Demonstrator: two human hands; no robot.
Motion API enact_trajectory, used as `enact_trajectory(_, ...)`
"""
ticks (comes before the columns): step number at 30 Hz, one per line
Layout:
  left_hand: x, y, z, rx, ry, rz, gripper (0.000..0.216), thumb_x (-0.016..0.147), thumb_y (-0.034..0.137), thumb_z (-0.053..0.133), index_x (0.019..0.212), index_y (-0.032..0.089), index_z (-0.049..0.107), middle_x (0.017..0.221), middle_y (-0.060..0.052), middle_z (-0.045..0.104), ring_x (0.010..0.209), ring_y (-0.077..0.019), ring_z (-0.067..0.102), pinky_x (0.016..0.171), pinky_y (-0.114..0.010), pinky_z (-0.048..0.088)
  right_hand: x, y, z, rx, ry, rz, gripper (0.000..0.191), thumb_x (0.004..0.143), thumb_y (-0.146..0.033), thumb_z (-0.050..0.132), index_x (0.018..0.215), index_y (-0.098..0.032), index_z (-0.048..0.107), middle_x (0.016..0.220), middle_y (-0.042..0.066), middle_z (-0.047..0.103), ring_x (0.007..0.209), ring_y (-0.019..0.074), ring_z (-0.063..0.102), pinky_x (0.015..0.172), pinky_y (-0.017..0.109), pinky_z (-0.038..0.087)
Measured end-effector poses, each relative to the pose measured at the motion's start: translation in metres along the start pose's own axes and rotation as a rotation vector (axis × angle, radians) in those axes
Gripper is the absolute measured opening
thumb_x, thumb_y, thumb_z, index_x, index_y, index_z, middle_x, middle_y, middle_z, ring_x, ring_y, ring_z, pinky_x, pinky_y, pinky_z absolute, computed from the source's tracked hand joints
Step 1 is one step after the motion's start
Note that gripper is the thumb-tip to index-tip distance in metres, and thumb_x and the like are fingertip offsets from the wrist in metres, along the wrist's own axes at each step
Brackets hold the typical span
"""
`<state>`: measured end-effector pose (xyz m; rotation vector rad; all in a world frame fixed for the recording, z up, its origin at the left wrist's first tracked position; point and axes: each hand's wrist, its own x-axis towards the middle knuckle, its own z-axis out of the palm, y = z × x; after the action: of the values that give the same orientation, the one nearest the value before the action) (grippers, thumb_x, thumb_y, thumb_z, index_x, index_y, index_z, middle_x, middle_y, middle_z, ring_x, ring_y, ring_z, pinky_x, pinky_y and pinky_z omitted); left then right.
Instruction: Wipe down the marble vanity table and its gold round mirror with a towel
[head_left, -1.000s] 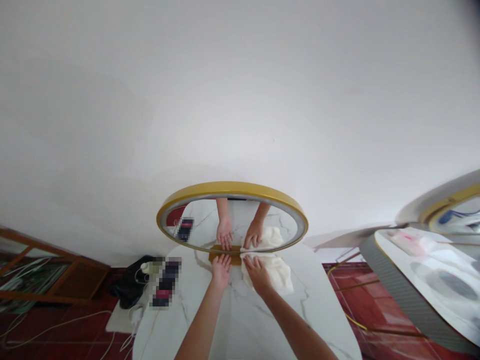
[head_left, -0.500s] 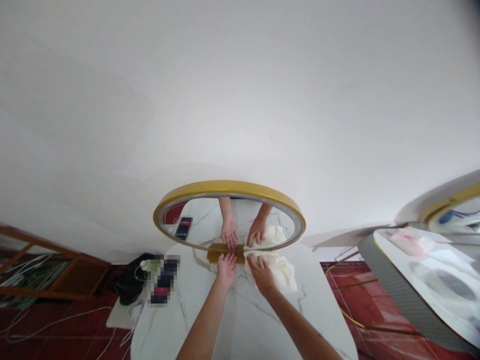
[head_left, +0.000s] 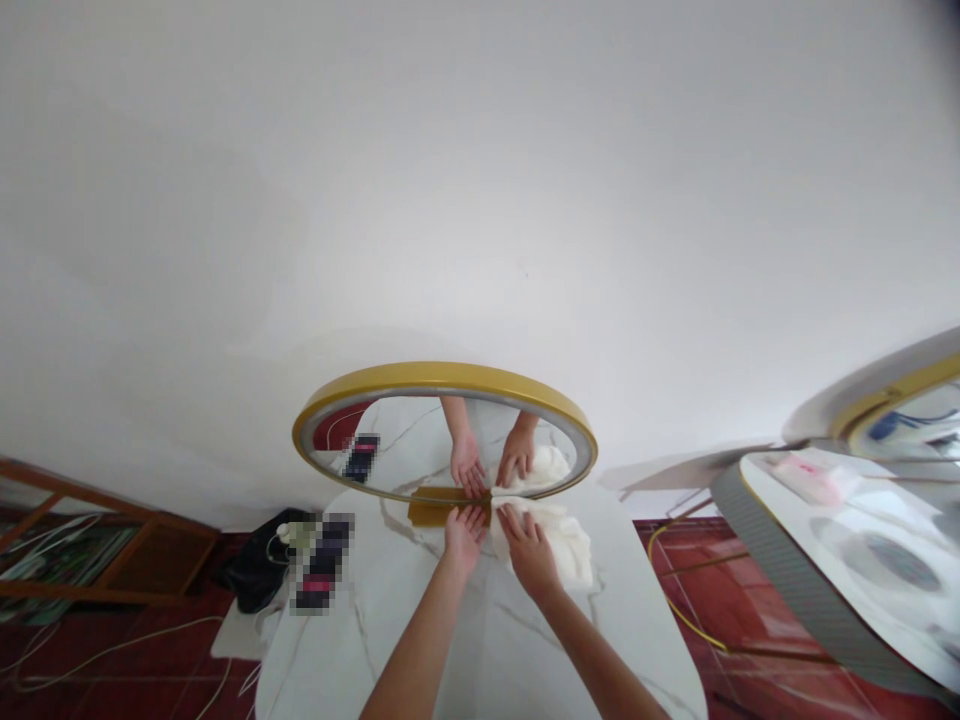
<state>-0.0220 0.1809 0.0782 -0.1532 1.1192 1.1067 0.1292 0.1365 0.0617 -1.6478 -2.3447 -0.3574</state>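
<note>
A round gold-framed mirror (head_left: 442, 378) stands on a gold base (head_left: 431, 512) at the back of a white marble table (head_left: 480, 640). My left hand (head_left: 465, 533) lies flat on the tabletop, fingers stretched out, fingertips at the base. Beside it my right hand (head_left: 529, 547) presses on a cream cloth (head_left: 562, 540) bunched against the mirror's lower edge; its fingers are curled over the cloth. Both hands and the cloth show again as reflections in the glass.
A blurred-out dark object (head_left: 322, 565) lies on the table's left side. A black bag (head_left: 259, 578) and white cables (head_left: 112, 650) sit on the red tiled floor at left, near a wooden frame (head_left: 97, 560). Another mirror and table (head_left: 847, 540) stand at right.
My left hand has slid right along the base, closer to my right hand. The right hand and cloth shifted slightly right too. The view drifted a little.
</note>
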Motion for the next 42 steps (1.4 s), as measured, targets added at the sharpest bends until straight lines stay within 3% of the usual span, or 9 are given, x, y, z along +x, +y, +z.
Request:
enact_trajectory(4,0.001,-0.007,0.004,0.006,0.007,-0.015,0.033,0.088,0.036,0.034,0.106,0.017,0.055,0.108,-0.010,0.061,0.093,-0.0188,0.061,0.076,-0.030,0.045,-0.002,0.008,-0.010,0.023,0.001,0.089,0.070,0.078,-0.008,0.043,0.143,-0.027,0.025,0.144,0.004,0.034,0.113,0.0288,0.047,0.088,0.043,0.044)
enact_trajectory(11,0.000,-0.027,0.024,0.023,-0.044,-0.036,0.033,0.088,0.036,0.035,0.104,0.017,0.056,0.107,-0.010,0.062,0.092,-0.0188,0.061,0.074,-0.030,0.044,-0.015,0.022,-0.002,0.041,-0.054,0.103,0.073,0.074,-0.003,0.041,0.141,-0.029,0.029,0.141,0.004,0.040,0.110,0.0278,0.049,0.083,0.040,0.046)
enact_trajectory(19,-0.008,-0.044,0.033,0.029,-0.088,-0.035,0.032,0.088,0.036,0.035,0.102,0.017,0.056,0.103,-0.009,0.064,0.087,-0.0188,0.062,0.074,-0.030,0.043,-0.010,0.037,-0.046,0.095,0.002,0.239,0.069,0.080,-0.013,0.042,0.144,-0.027,0.020,0.148,0.000,0.028,0.114,0.0282,0.043,0.094,0.043,0.038)
enact_trajectory(24,-0.010,-0.047,0.040,0.044,-0.109,-0.028,0.032,0.088,0.037,0.035,0.100,0.018,0.057,0.102,-0.008,0.064,0.086,-0.0179,0.062,0.074,-0.030,0.043,-0.009,0.047,-0.035,0.113,-0.017,0.214,0.073,0.076,-0.012,0.046,0.143,-0.027,0.023,0.143,0.002,0.036,0.112,0.0274,0.045,0.090,0.040,0.042)
enact_trajectory(27,-0.010,-0.044,0.042,0.052,-0.110,-0.034,0.032,0.088,0.037,0.036,0.102,0.017,0.056,0.103,-0.008,0.064,0.088,-0.0182,0.062,0.075,-0.030,0.043,-0.015,0.047,-0.032,0.126,-0.019,0.234,0.074,0.075,-0.011,0.046,0.143,-0.029,0.022,0.145,0.001,0.033,0.113,0.0262,0.045,0.090,0.039,0.042)
enact_trajectory(34,-0.012,-0.044,0.044,0.037,-0.112,-0.032,0.032,0.089,0.036,0.034,0.101,0.016,0.056,0.105,-0.009,0.063,0.088,-0.0170,0.062,0.076,-0.028,0.044,-0.011,0.060,-0.058,0.217,0.114,0.276,0.069,0.081,-0.014,0.042,0.145,-0.022,0.017,0.146,0.007,0.029,0.127,0.0256,0.033,0.102,0.044,0.030)
enact_trajectory(42,-0.020,-0.054,0.059,0.027,-0.153,-0.051,0.031,0.089,0.036,0.036,0.096,0.015,0.058,0.103,-0.010,0.064,0.083,-0.0173,0.063,0.073,-0.028,0.044,-0.023,0.065,-0.046,0.310,0.001,0.298,0.068,0.077,-0.011,0.046,0.141,-0.025,0.028,0.141,0.005,0.037,0.116,0.0231,0.042,0.099,0.038,0.035)
